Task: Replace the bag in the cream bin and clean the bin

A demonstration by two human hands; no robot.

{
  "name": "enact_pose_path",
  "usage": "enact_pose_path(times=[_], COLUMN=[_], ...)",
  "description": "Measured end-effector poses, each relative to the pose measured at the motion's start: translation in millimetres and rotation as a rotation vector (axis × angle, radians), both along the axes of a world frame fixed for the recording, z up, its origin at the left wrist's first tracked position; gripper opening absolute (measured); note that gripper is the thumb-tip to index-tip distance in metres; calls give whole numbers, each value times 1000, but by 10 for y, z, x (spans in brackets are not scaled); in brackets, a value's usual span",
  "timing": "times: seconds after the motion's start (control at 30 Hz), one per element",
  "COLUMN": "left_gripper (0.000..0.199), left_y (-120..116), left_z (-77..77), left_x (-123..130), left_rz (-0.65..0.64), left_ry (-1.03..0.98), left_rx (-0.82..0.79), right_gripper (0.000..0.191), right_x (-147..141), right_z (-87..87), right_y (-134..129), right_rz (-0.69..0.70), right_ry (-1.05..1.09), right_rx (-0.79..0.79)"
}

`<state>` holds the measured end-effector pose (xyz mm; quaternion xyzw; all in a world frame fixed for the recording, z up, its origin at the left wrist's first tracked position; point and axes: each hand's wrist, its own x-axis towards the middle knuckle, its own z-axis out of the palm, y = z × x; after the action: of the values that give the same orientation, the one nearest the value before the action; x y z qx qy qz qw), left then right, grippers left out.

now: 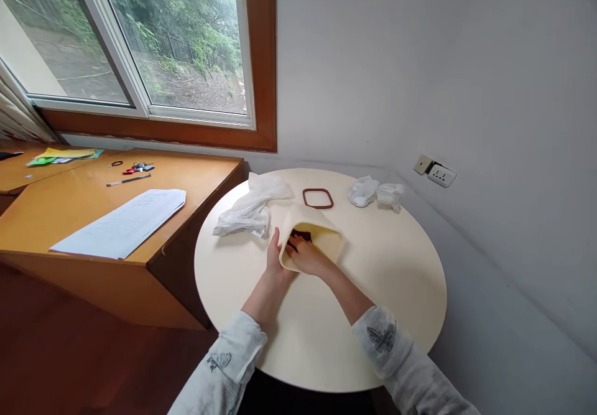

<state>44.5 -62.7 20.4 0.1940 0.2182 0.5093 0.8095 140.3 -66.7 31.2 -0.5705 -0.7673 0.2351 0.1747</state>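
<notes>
A cream-coloured container (332,236) lies tipped on its side on the round table (396,290), its opening facing me. My left hand (276,261) grips its left side, with the thumb up along the outer wall. My right hand (305,254) reaches into the opening and holds a dark cloth-like piece (303,235) against the inside; its fingertips are partly hidden. Behind the container lies a reddish-brown square frame (318,198).
Crumpled clear plastic (249,213) lies at the table's left, and two white crumpled bundles (362,191) at the back right. A wooden desk (205,175) on the left bears papers (125,225), keys and a pen. Wall and window stand behind.
</notes>
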Motion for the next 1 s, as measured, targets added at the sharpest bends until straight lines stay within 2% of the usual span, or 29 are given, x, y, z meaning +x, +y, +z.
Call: enact_pose_path(times=[0.17, 0.3, 0.57, 0.73, 0.83, 1.0], left_gripper=[38, 30, 29, 40, 39, 35], left_y=[52, 132, 258, 349, 405, 420], left_z=[-37, -127, -139, -197, -247, -244], left_x=[14, 112, 233, 234, 243, 229], left_rz=[15, 68, 12, -40, -21, 60], left_ry=[-26, -58, -170, -159, -171, -165], left_rx=[1, -18, 2, -24, -36, -54], right_gripper=[44, 37, 36, 38, 39, 46], right_x=[-60, -49, -89, -82, -42, 0], right_z=[28, -3, -112, -161, -137, -67], right_y=[105, 218, 453, 531, 518, 221], right_rz=[15, 17, -189, -111, -34, 57], right_ry=[3, -36, -142, -163, -177, -184], right_rx=[-19, 8, 32, 34, 12, -24])
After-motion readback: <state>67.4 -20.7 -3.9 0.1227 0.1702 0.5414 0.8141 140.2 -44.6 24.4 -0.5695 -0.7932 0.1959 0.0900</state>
